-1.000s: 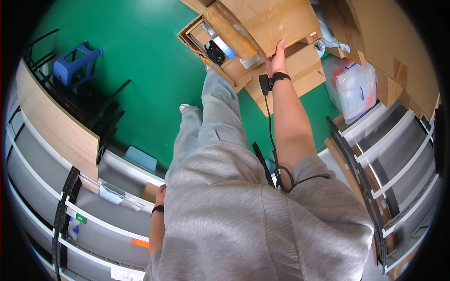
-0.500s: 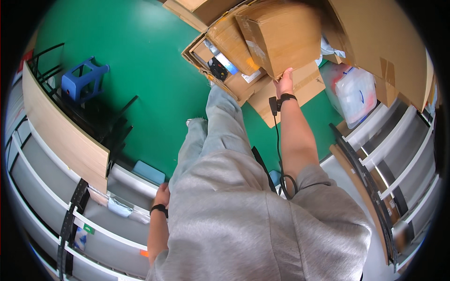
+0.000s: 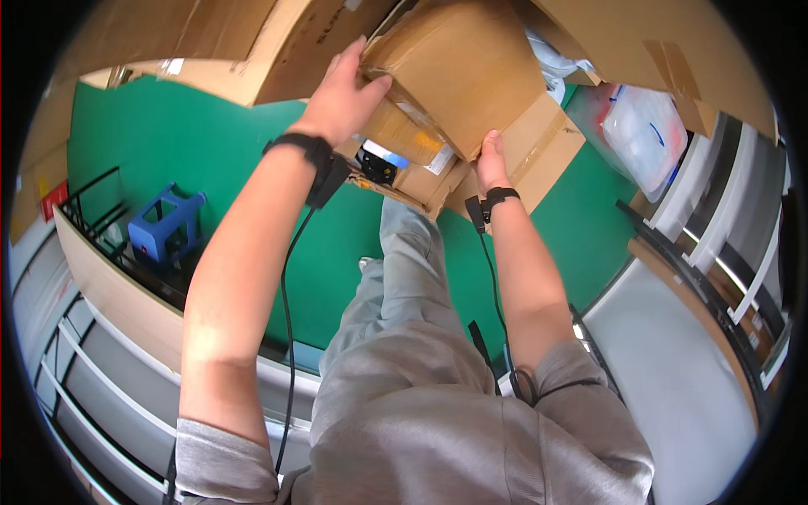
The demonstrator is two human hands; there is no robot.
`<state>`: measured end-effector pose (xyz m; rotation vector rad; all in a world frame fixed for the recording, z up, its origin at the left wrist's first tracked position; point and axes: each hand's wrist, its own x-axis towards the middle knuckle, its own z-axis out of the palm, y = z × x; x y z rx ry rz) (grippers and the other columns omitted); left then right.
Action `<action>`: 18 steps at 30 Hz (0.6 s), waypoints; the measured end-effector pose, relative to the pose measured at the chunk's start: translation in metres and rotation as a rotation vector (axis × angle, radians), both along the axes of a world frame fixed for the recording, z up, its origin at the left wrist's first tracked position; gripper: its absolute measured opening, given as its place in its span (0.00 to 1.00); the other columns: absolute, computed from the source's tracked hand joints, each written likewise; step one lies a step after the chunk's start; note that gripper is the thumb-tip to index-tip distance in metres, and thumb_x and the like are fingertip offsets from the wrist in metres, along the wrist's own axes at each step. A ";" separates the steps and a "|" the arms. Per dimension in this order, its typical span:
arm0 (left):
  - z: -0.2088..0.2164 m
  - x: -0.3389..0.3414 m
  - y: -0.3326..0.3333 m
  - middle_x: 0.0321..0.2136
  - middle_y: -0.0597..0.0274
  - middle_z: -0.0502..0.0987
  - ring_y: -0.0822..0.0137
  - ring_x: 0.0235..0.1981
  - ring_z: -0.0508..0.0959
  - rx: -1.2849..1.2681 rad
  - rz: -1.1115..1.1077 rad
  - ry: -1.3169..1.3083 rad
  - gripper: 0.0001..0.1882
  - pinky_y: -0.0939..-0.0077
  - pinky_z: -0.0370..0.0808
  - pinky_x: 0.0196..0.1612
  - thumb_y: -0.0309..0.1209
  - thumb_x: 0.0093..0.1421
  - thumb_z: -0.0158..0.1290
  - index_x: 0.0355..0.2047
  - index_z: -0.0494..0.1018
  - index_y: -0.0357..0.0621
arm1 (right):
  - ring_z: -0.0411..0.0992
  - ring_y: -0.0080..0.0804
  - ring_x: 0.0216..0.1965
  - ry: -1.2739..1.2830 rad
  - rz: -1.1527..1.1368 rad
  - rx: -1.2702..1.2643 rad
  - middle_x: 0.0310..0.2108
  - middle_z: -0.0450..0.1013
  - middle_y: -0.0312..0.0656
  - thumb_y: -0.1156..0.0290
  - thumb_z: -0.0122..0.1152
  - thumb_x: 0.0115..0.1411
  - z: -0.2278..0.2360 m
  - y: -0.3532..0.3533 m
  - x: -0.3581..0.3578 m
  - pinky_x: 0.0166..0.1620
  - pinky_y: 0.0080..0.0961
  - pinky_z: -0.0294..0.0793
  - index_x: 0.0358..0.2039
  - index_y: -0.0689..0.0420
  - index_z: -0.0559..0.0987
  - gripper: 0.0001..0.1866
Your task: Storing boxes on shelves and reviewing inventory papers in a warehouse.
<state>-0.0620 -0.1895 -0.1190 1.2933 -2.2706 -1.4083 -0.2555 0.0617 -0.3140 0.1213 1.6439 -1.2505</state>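
A brown cardboard box (image 3: 467, 71) is tilted above a larger open carton (image 3: 433, 198). My right hand (image 3: 491, 160) grips its lower near corner, with the thumb showing on the side and the other fingers mostly hidden behind. At the box's left edge is my left hand (image 3: 341, 97), fingers stretched and thumb spread apart; whether it bears on the cardboard I cannot tell. Beneath the box, a taped brown package (image 3: 404, 135) and a black item (image 3: 375, 167) lie inside the open carton. Both wrists wear black straps with cables.
Large cardboard boxes (image 3: 311, 50) stand at the far left and far right. A clear plastic bin (image 3: 644, 139) sits at the right, beside white-edged shelving (image 3: 715, 202). A blue stool (image 3: 164, 223) stands on the green floor (image 3: 244, 151) at the left, behind a wooden panel (image 3: 109, 278).
My left hand has risen from beside my leg to the box's left edge. The box has shifted slightly left, still in my right hand. My view has turned, showing more boxes at far left.
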 end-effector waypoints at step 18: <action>0.069 0.094 0.115 0.52 0.48 0.70 0.57 0.55 0.70 0.153 -0.155 -0.043 0.26 0.64 0.67 0.62 0.41 0.66 0.61 0.51 0.62 0.37 | 0.55 0.38 0.72 -0.202 0.014 -0.136 0.71 0.58 0.45 0.48 0.42 0.76 0.110 0.116 0.081 0.72 0.44 0.56 0.72 0.55 0.55 0.34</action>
